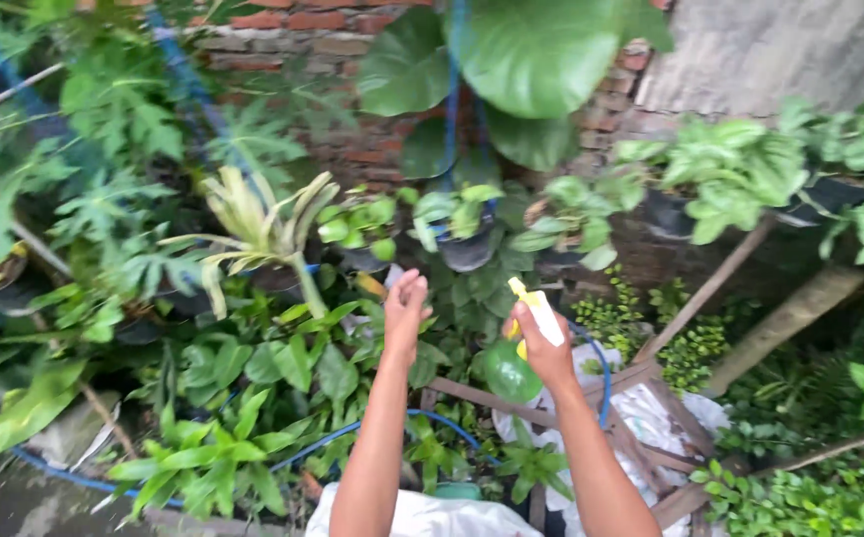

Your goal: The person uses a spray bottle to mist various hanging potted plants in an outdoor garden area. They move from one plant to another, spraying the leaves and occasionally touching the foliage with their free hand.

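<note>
A spray bottle (526, 338), with a white and yellow trigger head and a green body, sits near the middle of the scene, a little right of centre, held up over the potted plants. The right hand (548, 353) wraps around its neck, fingers curled tight on the trigger head, nozzle aimed at the far plants. Just left of it, the left hand (405, 310) is raised and empty, fingers straight and held loosely together, pointing away. Below both arms a blue hose (352, 431) curves through the leaves. Farther off, a small dark pot (467, 251) of green leaves hangs before a brick wall (333, 30). A wooden frame (651, 438) leans at the near right.
</note>
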